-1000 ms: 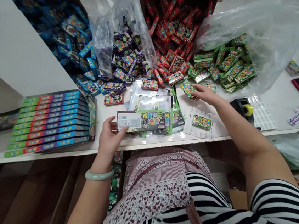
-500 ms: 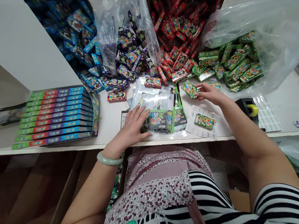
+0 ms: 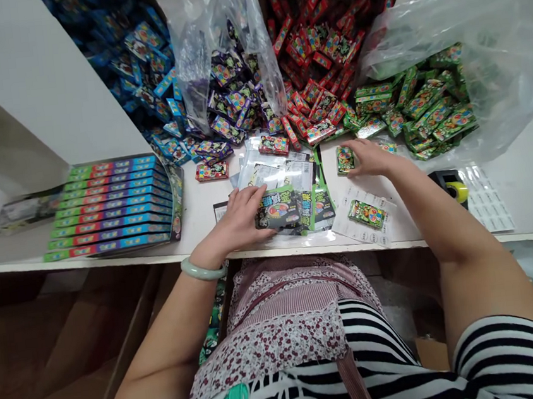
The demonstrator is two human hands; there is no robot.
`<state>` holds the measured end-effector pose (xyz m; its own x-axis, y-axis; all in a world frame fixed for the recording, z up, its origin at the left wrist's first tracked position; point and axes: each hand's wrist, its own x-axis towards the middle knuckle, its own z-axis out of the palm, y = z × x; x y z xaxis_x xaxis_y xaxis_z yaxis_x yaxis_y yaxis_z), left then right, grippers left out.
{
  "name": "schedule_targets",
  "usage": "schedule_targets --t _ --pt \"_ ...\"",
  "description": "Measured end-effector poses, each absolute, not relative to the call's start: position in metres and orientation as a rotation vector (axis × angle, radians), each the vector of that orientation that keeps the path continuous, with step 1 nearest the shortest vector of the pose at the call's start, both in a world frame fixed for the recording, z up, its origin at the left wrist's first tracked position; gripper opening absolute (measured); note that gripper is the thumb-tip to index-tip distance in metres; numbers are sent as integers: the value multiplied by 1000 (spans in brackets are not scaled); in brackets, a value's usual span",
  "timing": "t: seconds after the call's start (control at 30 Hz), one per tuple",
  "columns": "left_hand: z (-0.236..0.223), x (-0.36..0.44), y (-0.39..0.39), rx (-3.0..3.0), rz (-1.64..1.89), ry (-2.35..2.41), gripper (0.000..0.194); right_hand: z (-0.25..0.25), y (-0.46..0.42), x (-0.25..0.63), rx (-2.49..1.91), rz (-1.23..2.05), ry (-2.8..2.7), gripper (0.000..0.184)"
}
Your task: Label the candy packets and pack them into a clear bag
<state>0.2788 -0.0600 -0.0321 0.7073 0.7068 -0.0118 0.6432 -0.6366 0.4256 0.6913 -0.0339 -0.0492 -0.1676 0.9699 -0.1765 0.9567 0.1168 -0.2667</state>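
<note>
My left hand (image 3: 243, 222) lies at the left edge of a black-and-green printed pouch (image 3: 277, 210), fingers stretched and thumb apart. This pouch is on top of several clear and printed plastic pouches (image 3: 264, 173) spread over the table. Between the thumb and fingers of my right hand (image 3: 367, 158) is a small green candy box (image 3: 344, 161), held just right of the pouches; the fingers partly cover it. Closer to me, another green candy box (image 3: 367, 214) rests on a white sticker sheet (image 3: 345, 221).
Behind are heaps of blue boxes (image 3: 149, 78), purple boxes (image 3: 232, 101), red boxes (image 3: 323, 60) and green boxes (image 3: 437, 105), some in clear bags. Stacked display boxes (image 3: 110, 206) stand left. A tape dispenser (image 3: 453, 187) sits right, beside a label sheet (image 3: 488, 201).
My right hand has turned the green box more upright and nearer the table. The left hand remains at the pouches, whose top one has shifted slightly. The whole view has moved a little.
</note>
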Motion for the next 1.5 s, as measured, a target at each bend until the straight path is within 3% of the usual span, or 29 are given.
schedule_targets --t 0.17,0.4,0.7,1.07,1.5 --pt "-26 270 -62 2474 445 1010 100 -34 -53 671 -1762 427 -2140 64" --pt "-29 285 -69 2512 443 964 105 36 -123 580 -1328 427 -2316 71" --pt "-23 273 -81 2492 468 998 109 12 -126 583 -1361 257 -2458 75" --pt "-27 278 -83 2503 434 797 104 15 -121 590 -1197 506 -2672 62" --pt "-28 273 -75 2378 525 691 100 17 -112 587 -1146 446 -2691 55"
